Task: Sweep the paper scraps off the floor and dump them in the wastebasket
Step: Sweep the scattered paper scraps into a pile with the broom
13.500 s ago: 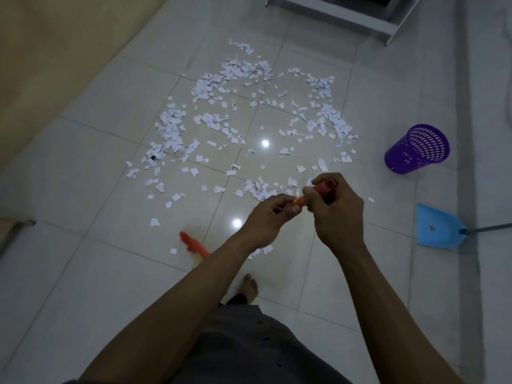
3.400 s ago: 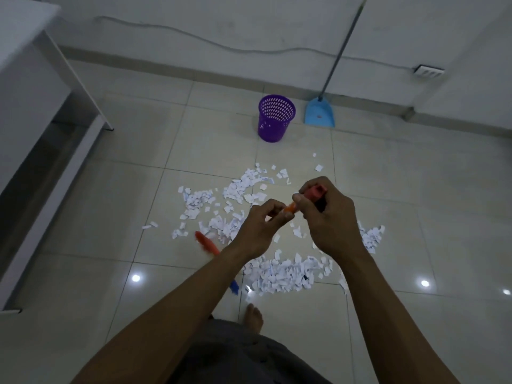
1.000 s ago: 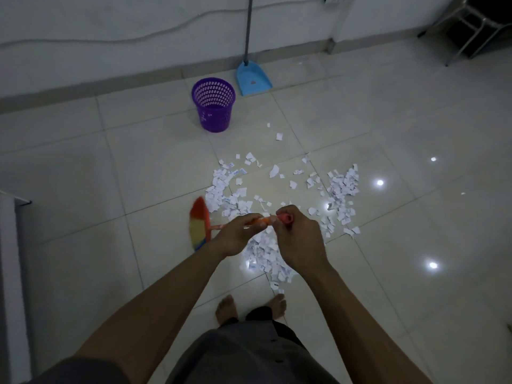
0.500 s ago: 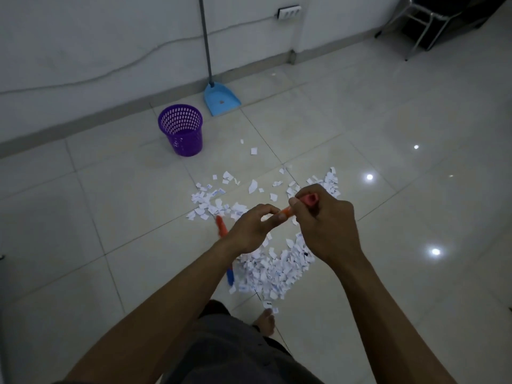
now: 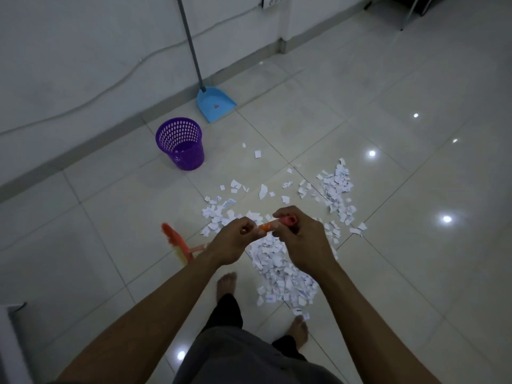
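Now, in the head view, both of your hands are clamped on the slim orange plastic broom handle. Your right hand curls round its red capped end, and your left hand grips just below, fingers closed round the shaft. The broom's fan-shaped orange and yellow bristle head sits out to your left, apart from the paper. Half a second ago it was tucked under your left hand at the edge of the heap, so you look to be on the back-swing between strokes. It is blurred, and whether it touches the glossy pale floor tiles cannot be told.

The small white torn paper scraps are no longer the wide scatter of some seconds back. Most form a dense heap just ahead of your bare feet, with a looser band to the right and a few stragglers toward the round purple perforated plastic wastebasket. That basket stands upright near the wall, well apart from the heap, and no paper shows inside it. The light blue plastic dustpan leans by its long grey handle against the wall, just beyond the basket, untouched.

So gathering is well along but not done. The right-hand band and the stragglers probably need pulling in before you fetch the dustpan, and nothing has been dumped yet.
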